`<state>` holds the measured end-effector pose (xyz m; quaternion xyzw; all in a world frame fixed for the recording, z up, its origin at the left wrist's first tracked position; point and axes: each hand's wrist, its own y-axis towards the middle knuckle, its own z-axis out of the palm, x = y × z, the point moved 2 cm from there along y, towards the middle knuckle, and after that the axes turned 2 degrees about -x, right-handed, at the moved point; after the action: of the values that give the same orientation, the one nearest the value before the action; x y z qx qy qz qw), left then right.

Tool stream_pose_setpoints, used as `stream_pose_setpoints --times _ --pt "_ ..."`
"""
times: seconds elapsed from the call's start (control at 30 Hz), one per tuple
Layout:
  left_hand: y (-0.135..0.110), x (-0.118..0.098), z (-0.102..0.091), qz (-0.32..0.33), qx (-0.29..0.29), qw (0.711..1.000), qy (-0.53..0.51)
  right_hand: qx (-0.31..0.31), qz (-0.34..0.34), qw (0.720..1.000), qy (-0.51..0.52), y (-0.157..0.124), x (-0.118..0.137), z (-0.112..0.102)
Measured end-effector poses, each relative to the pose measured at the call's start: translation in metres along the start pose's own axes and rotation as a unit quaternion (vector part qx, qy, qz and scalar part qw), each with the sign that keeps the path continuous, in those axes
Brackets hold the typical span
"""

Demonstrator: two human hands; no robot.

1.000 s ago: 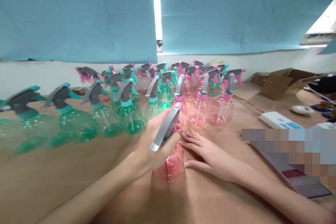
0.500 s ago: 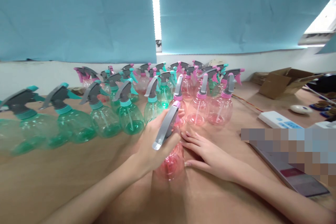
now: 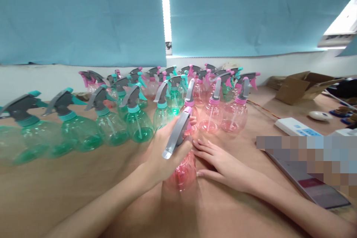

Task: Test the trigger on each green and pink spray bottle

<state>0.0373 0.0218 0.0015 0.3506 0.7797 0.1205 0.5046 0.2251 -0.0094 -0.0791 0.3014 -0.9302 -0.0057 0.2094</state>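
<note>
A pink see-through spray bottle [image 3: 182, 173] with a grey trigger head [image 3: 176, 135] stands on the brown table [image 3: 69, 186] close in front of me. My left hand [image 3: 161, 152] is wrapped round its neck and trigger head. Flat against the bottle's right side lies my right hand [image 3: 220, 163], fingers stretched out and touching the plastic. Just beyond stand a row of green spray bottles [image 3: 138, 121] on the left and pink spray bottles [image 3: 235, 109] on the right, with several more behind them.
A white device with blue buttons [image 3: 294, 127] and a white mouse [image 3: 320, 116] lie at the right. An open cardboard box [image 3: 302, 86] sits farther back right. A dark flat panel [image 3: 315, 189] lies near my right forearm. Blue sheets cover the wall behind.
The pink bottle in my left hand has shifted slightly away from me and a little upward. My right hand has stayed against its side.
</note>
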Motion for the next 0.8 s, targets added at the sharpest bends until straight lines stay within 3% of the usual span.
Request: stream_pose_setpoints --times 0.23,0.6,0.8 --pt "0.0012 -0.0036 -0.0005 0.022 0.0 1.0 0.006 -0.022 -0.01 1.0 0.02 -0.0007 -0.0012 0.0011" --pt "-0.0012 0.0013 -0.0001 -0.01 0.014 1.0 -0.002 -0.036 -0.012 0.999 0.033 -0.002 -0.0018 0.002" --pt "0.0029 -0.0043 -0.0036 0.004 0.021 1.0 0.011 -0.037 -0.015 0.999 0.03 -0.0014 -0.0033 0.0031"
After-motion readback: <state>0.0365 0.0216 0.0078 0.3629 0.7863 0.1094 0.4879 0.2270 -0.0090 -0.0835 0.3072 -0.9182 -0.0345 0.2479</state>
